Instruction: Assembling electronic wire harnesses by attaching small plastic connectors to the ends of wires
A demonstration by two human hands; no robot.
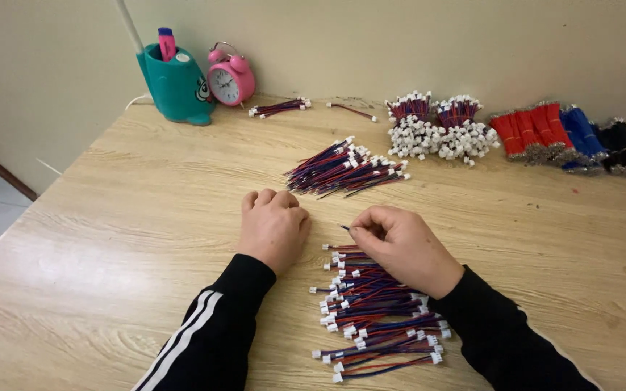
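The right hand pinches one thin wire above the near wire pile; the left hand rests fisted, empty, on the counter; sorting seems underway.

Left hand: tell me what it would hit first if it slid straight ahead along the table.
Probably the loose pile of red-and-blue wires; the left hand, a closed fist on the table, points up-frame, slightly right. Depth is uncertain.
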